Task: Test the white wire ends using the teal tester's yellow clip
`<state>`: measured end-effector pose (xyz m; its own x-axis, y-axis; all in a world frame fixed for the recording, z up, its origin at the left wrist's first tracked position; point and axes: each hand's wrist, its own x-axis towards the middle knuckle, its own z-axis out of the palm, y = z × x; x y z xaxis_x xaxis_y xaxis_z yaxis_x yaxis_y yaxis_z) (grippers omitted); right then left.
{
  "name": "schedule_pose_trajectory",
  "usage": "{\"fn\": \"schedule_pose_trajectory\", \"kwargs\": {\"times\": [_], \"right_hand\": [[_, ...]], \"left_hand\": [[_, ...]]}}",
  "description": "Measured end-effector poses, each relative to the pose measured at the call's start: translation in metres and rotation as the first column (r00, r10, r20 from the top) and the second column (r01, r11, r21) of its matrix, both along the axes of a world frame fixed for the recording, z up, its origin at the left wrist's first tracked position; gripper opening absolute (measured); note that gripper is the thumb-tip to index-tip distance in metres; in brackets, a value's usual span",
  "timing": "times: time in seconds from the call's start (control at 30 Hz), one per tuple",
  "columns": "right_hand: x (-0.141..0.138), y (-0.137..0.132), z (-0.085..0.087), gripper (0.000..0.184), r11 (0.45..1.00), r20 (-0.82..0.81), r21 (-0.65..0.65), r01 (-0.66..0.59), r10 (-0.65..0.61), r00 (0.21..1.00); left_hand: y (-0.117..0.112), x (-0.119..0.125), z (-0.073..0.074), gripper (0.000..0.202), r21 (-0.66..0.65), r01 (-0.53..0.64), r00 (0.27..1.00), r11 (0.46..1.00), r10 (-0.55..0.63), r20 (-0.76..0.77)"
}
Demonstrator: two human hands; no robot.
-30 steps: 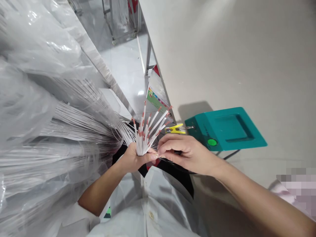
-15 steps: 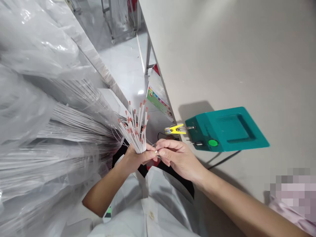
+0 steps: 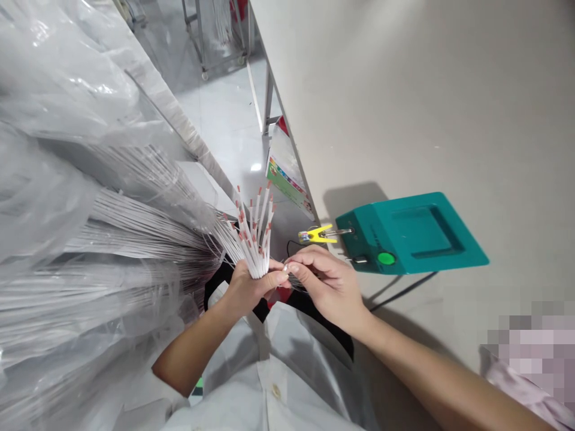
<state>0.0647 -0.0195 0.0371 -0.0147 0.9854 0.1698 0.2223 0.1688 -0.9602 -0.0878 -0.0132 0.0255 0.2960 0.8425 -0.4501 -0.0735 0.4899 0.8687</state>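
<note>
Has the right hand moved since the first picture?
Yes. The right hand has moved left in the picture, away from the teal device.

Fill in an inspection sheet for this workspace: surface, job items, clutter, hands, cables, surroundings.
Surface: pale table, bearing a teal device with a yellow clip at its side.
Job items: bundle of white wires, reddish tips pointing up and fanned out.
Clutter: plastic-wrapped wire bundles crowding the left side.
Left hand: closed around the bundle's base.
Right hand: thumb and forefinger pinched together beside the left thumb; anything between them is too small to identify.
Cables: black cable beside the device.
Surroundings: wheeled rack on shiny floor; pink cloth at lower right, partly pixelated.
</note>
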Motion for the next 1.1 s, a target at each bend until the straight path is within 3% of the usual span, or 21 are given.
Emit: {"fn": "schedule_pose_trajectory", "kwargs": {"times": [0.17, 0.3, 0.37, 0.4, 0.5, 0.6, 0.67, 0.77, 0.93, 1.0, 1.1], "right_hand": [[0.004, -0.001, -0.007, 0.013, 0.939, 0.349, 0.339, -0.052, -0.074, 0.934], [0.015, -0.006, -0.013, 0.013, 0.843, 0.604, 0.472, -0.259, -0.095, 0.791], [0.021, -0.009, -0.011, 0.014, 0.818, 0.636, 0.463, -0.343, -0.037, 0.771], [0.023, -0.01, -0.01, 0.014, 0.834, 0.613, 0.441, -0.331, -0.01, 0.79], [0.025, -0.01, -0.004, 0.014, 0.947, 0.426, 0.299, -0.116, -0.023, 0.905], [0.02, -0.005, 0.0, 0.014, 0.99, 0.27, 0.139, -0.01, -0.028, 0.963], [0.016, -0.002, 0.001, 0.015, 0.995, 0.226, 0.087, -0.041, 0.021, 0.974], [0.012, 0.001, -0.001, 0.013, 0.989, 0.235, 0.115, -0.096, 0.067, 0.97], [0.015, 0.002, -0.004, 0.013, 0.944, 0.471, 0.275, -0.183, 0.033, 0.881], [0.017, 0.003, -0.001, 0.014, 0.951, 0.496, 0.243, -0.191, 0.048, 0.867], [0.017, 0.007, 0.007, 0.018, 0.984, 0.381, 0.069, -0.163, 0.125, 0.916]], "left_hand": [[-0.003, 0.005, 0.001, 0.027, 0.052, -0.018, 0.999, 0.998, 0.021, -0.042], [-0.002, 0.008, -0.002, 0.023, 0.017, -0.132, 0.991, 0.991, 0.132, 0.0], [0.0, 0.009, -0.003, 0.023, 0.001, -0.189, 0.982, 0.982, 0.189, 0.004], [0.001, 0.008, -0.003, 0.023, 0.001, -0.201, 0.98, 0.98, 0.201, 0.001], [0.002, 0.008, -0.004, 0.024, 0.01, -0.178, 0.984, 0.984, 0.178, -0.011], [-0.001, 0.009, -0.004, 0.024, 0.01, -0.14, 0.99, 0.99, 0.14, -0.018], [-0.002, 0.008, -0.004, 0.024, 0.029, -0.111, 0.994, 0.993, 0.111, -0.012], [-0.001, 0.006, 0.0, 0.025, 0.077, -0.039, 0.999, 0.996, 0.041, -0.026], [0.003, 0.003, 0.011, 0.021, 0.161, 0.115, 0.982, 0.98, -0.087, -0.169], [0.002, 0.004, 0.013, 0.017, 0.18, 0.127, 0.959, 0.976, -0.074, -0.274], [-0.001, 0.008, 0.012, 0.016, 0.195, 0.081, 0.92, 0.977, 0.003, -0.393]]}}
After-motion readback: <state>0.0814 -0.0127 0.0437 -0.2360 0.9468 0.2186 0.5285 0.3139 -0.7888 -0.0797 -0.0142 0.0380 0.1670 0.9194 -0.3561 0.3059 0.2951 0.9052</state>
